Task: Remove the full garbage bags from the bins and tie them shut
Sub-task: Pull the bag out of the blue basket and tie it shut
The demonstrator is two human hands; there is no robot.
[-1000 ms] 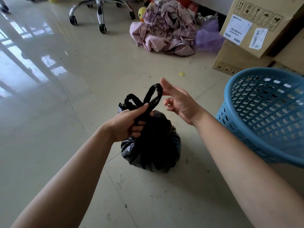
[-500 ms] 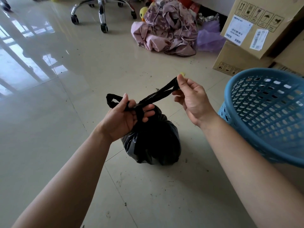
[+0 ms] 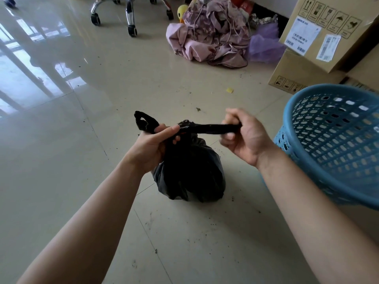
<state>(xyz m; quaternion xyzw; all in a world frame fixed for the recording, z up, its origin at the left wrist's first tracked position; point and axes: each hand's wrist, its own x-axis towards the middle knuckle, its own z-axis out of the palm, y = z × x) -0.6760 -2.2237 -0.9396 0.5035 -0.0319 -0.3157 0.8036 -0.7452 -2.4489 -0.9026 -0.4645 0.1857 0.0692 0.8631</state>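
L hand (image 3: 151, 144) is curled tight round the gathered neck of the black garbage bag (image 3: 190, 173), w/ one handle loop (image 3: 143, 121) poking out past the thumb. R hand (image 3: 246, 138) pinches the other handle (image 3: 213, 128), pulled taut btwn the two hands, which are held apart. Bag sits on the tiled floor (image 3: 71, 160) near the blue bin (image 3: 332, 144) at the R edge; open floor lies to the L and front, w/ clothes pile (image 3: 211, 35), cardboard boxes (image 3: 320, 37) and chair base (image 3: 129, 15) well apart at the back.
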